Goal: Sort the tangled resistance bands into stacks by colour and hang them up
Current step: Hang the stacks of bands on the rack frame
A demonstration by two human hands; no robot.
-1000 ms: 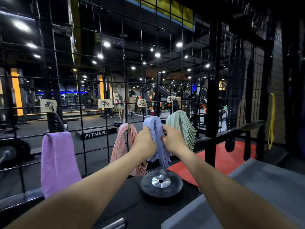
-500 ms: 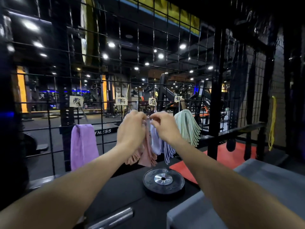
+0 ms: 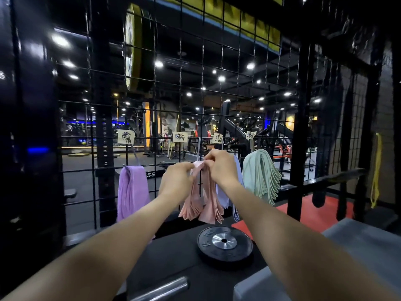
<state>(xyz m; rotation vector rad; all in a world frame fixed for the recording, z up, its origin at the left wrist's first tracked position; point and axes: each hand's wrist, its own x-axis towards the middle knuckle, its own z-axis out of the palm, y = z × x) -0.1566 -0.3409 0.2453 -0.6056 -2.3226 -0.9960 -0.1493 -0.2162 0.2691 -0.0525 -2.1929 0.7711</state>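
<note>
Hands at the pink stack on the black wire grid panel [image 3: 238,88].

We pinch the top fold of the pink flat resistance bands [image 3: 202,198] with left hand [image 3: 176,181] and right hand [image 3: 221,168], fingers curled on it. Purple bands [image 3: 132,190] hang left; pale blue bands [image 3: 237,170] and mint green bands [image 3: 260,174] hang right.

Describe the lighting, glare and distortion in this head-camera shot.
Head view: dim gym, bright ceiling spots flaring; wide-angle lens bows the wire grid and stretches the forearms; left hand and right hand on the pink bands are evenly lit and fairly sharp; left edge falls into near-black.
</note>
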